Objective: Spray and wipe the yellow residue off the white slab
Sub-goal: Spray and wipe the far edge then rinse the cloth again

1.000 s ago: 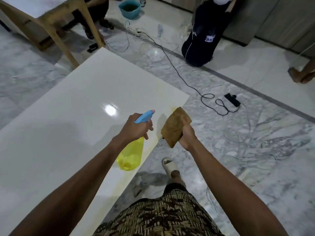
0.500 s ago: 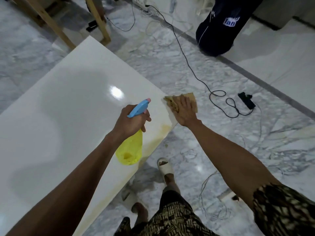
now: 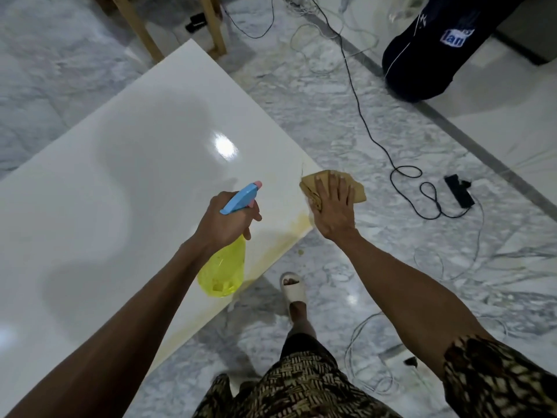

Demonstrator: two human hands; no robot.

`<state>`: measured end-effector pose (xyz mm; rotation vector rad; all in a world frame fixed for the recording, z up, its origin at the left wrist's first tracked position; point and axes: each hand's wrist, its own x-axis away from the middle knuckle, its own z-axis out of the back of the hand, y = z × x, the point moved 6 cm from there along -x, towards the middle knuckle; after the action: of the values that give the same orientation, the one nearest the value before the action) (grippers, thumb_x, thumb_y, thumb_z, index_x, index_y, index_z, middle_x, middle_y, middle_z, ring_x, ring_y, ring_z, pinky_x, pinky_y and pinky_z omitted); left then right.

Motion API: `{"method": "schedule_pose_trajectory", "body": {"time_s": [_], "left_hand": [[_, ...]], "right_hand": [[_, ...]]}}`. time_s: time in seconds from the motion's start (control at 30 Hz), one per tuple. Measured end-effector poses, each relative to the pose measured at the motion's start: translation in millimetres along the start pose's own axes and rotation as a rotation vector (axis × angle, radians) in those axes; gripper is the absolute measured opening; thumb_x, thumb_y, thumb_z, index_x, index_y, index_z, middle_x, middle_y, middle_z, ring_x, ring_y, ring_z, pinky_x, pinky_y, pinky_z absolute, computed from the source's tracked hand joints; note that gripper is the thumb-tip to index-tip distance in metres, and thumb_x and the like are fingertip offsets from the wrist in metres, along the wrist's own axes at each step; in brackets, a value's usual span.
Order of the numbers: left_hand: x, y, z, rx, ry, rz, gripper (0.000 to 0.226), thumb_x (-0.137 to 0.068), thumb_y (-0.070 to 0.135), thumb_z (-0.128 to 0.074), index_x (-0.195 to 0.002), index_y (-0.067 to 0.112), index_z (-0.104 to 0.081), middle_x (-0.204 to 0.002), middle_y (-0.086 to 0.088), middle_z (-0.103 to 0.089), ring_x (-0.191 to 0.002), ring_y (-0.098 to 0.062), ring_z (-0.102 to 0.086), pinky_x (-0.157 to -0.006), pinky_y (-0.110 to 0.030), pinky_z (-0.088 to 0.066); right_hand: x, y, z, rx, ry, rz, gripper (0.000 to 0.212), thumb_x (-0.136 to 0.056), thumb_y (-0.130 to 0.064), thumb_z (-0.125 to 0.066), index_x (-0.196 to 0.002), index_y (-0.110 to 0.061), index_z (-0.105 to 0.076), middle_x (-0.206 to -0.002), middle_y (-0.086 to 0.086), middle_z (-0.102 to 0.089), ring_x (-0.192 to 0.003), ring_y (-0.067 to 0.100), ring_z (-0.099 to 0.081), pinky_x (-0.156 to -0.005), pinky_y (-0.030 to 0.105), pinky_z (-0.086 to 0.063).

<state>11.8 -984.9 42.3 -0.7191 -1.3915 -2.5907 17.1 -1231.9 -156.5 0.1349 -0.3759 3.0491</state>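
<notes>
A large glossy white slab (image 3: pixel 129 182) lies across the left and middle of the view. Yellow residue (image 3: pixel 289 233) streaks its right edge near the corner and runs down along that edge. My left hand (image 3: pixel 226 221) grips a yellow spray bottle (image 3: pixel 224 270) with a blue trigger head, held above the slab, nozzle pointing up and right. My right hand (image 3: pixel 333 206) lies flat, fingers spread, pressing a brown cloth (image 3: pixel 357 191) onto the slab's right corner; part of the cloth hangs past the edge.
Marble floor surrounds the slab. A black cable (image 3: pixel 370 137) with a plug block (image 3: pixel 458 190) runs across the floor on the right. Wooden legs (image 3: pixel 215 28) stand beyond the slab's far corner. A dark bag (image 3: pixel 428 55) sits top right. My sandalled foot (image 3: pixel 294 291) is beside the slab.
My right hand has gone from holding the cloth up in the air to pressing it flat on the slab's corner. The view has shifted closer; the bottle stays in my left hand.
</notes>
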Motion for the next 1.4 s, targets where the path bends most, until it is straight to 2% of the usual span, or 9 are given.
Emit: {"method": "schedule_pose_trajectory", "body": {"time_s": [0.27,0.5,0.63,0.73,0.83,1.0,1.13,1.27,1.4], "left_hand": [[39,-34,21,-0.007,0.055,0.005,0.025,-0.095,0.001,-0.057,-0.108,0.010,-0.076,-0.095,0.012,-0.077,-0.053,-0.026,-0.070,-0.062,-0.030,-0.060],[110,-85,70,0.049,0.139,-0.007,0.021,-0.095,0.001,-0.057,-0.080,0.009,-0.070,-0.105,0.017,-0.076,-0.058,-0.031,-0.073,-0.063,-0.033,-0.059],[163,-126,102,0.077,0.179,-0.003,0.030,-0.095,0.002,-0.057,-0.087,0.028,-0.071,-0.103,-0.002,-0.079,-0.062,-0.029,-0.073,-0.061,-0.035,-0.061],[209,-170,131,0.099,0.217,0.012,0.026,-0.090,-0.001,-0.057,-0.083,0.019,-0.072,-0.102,-0.009,-0.079,-0.066,-0.035,-0.074,-0.058,-0.033,-0.060],[256,-215,154,0.120,0.249,0.055,0.016,-0.079,0.011,-0.056,-0.081,0.004,-0.071,-0.096,-0.008,-0.079,-0.062,-0.035,-0.074,-0.067,-0.035,-0.060],[335,-293,191,0.139,0.290,0.108,0.028,-0.086,0.003,-0.056,-0.069,0.020,-0.071,-0.098,0.004,-0.081,-0.065,-0.023,-0.076,-0.070,-0.027,-0.056],[373,-342,226,0.159,0.336,0.117,0.028,-0.083,0.006,-0.056,-0.072,0.025,-0.074,-0.094,-0.001,-0.081,-0.057,-0.024,-0.073,-0.080,-0.037,-0.061],[395,-377,254,0.179,0.363,0.117,0.030,-0.087,0.000,-0.054,-0.075,0.022,-0.070,-0.104,0.002,-0.079,-0.064,-0.035,-0.075,-0.061,-0.031,-0.060],[403,-412,282,0.187,0.362,0.117,0.025,-0.090,0.000,-0.054,-0.078,0.015,-0.069,-0.107,0.005,-0.077,-0.066,-0.032,-0.075,-0.057,-0.028,-0.057]], "right_hand": [[69,-77,-24,-0.014,0.023,0.149,0.064,-0.101,-0.045,-0.038,-0.157,-0.020,-0.021,-0.164,0.014,-0.014,-0.151,0.038,-0.008,-0.119,0.060,-0.009],[125,-150,-49,0.000,-0.019,0.159,0.065,-0.099,-0.050,-0.031,-0.156,-0.021,-0.024,-0.163,0.015,-0.018,-0.150,0.040,-0.012,-0.119,0.061,-0.010],[159,-191,-65,0.004,-0.048,0.157,0.068,-0.098,-0.055,-0.021,-0.158,-0.023,-0.016,-0.165,0.012,-0.009,-0.151,0.039,-0.004,-0.120,0.061,-0.005],[187,-234,-78,0.000,-0.076,0.178,0.069,-0.097,-0.058,-0.015,-0.158,-0.025,-0.011,-0.166,0.011,-0.004,-0.152,0.037,0.002,-0.120,0.059,0.002],[214,-270,-90,0.006,-0.043,0.199,0.069,-0.099,-0.054,-0.026,-0.157,-0.020,-0.016,-0.164,0.015,-0.013,-0.151,0.042,-0.007,-0.119,0.062,-0.005],[262,-331,-109,0.021,-0.015,0.198,0.069,-0.098,-0.053,-0.036,-0.156,-0.016,-0.025,-0.163,0.017,-0.018,-0.149,0.044,-0.014,-0.118,0.057,0.000],[297,-387,-127,0.034,-0.039,0.208,0.071,-0.099,-0.053,-0.040,-0.157,-0.017,-0.021,-0.164,0.017,-0.014,-0.150,0.043,-0.010,-0.118,0.058,0.002],[336,-438,-144,0.049,-0.049,0.210,0.071,-0.099,-0.054,-0.040,-0.156,-0.016,-0.024,-0.163,0.018,-0.017,-0.149,0.044,-0.013,-0.119,0.056,0.005],[362,-474,-156,0.080,-0.042,0.202,0.071,-0.098,-0.054,-0.036,-0.156,-0.015,-0.023,-0.163,0.019,-0.016,-0.149,0.044,-0.012,-0.118,0.058,0.003]]}}
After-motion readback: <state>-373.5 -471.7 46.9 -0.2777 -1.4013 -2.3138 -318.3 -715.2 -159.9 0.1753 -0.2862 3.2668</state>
